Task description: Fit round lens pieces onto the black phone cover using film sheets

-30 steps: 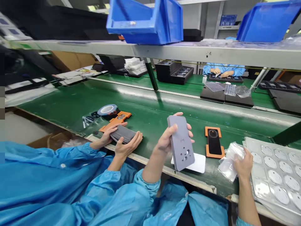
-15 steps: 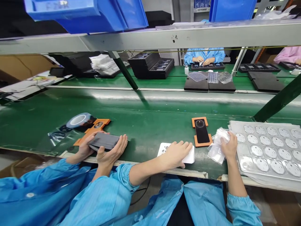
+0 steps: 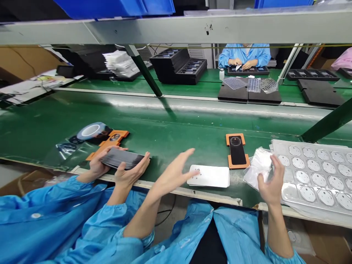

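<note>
My left hand (image 3: 176, 173) hovers open with its fingers spread, just left of a white phone back panel (image 3: 209, 176) that lies flat at the near edge of the green belt (image 3: 170, 124). At the right, the thumb and fingers of my right hand (image 3: 271, 181) pinch the edge of a pile of clear plastic bags (image 3: 257, 167). An orange jig holding a black phone back (image 3: 237, 151) lies between the white panel and the bags. A clear blister tray of round parts (image 3: 316, 176) sits to the right of my right hand.
A co-worker's two hands at my left hold a stack of grey panels (image 3: 121, 158) beside another orange jig (image 3: 110, 141) and a tape roll (image 3: 90, 130). Black trays (image 3: 178, 66) and a person in a blue coat (image 3: 244, 55) are across the belt. A shelf beam (image 3: 176, 27) runs overhead.
My left hand held a grey panel upright, then pressed flat on the white panel; now it has lifted off and swung left, empty. My right hand has stayed at the bags.
</note>
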A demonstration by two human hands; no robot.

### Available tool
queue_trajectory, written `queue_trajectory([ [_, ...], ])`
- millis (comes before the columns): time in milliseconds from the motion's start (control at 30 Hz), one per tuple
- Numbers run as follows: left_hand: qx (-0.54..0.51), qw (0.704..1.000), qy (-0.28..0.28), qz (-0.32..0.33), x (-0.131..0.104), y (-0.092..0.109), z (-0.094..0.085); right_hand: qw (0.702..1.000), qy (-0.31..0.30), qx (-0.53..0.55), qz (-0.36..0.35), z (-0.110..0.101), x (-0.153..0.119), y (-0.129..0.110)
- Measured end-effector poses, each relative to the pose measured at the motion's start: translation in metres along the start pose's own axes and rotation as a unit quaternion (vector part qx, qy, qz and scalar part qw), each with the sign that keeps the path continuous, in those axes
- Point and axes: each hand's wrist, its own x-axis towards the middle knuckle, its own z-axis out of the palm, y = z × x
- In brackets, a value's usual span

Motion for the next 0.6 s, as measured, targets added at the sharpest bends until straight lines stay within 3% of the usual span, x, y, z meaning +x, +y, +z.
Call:
queue_trajectory([
  [67,-0.057,0.99,0.094,-0.092,-0.009,-0.02,-0.009,0.98,-0.121,0.148,0.063,0.008,-0.019,-0.024],
  [100,-0.083,0.983,0.103,-0.125,-0.013,-0.03,-0.009,0.953,-0.182,0.218,0.107,0.016,-0.027,-0.032],
  [167,-0.151,0.972,0.062,-0.167,-0.02,-0.046,-0.001,0.895,-0.26,0.307,0.195,0.034,-0.036,-0.041],
  [267,-0.241,0.949,-0.002,-0.205,-0.025,-0.054,0.015,0.855,-0.273,0.342,0.279,0.057,-0.036,-0.044],
  [400,-0.271,0.937,-0.003,-0.22,-0.024,-0.05,0.021,0.828,-0.282,0.355,0.332,0.067,-0.028,-0.051],
  [500,-0.287,0.931,-0.007,-0.227,-0.021,-0.051,0.017,0.827,-0.278,0.343,0.348,0.064,-0.022,-0.055],
  [600,-0.289,0.933,-0.004,-0.215,-0.02,-0.058,0.016,0.857,-0.287,0.298,0.306,0.053,-0.019,-0.052],
])
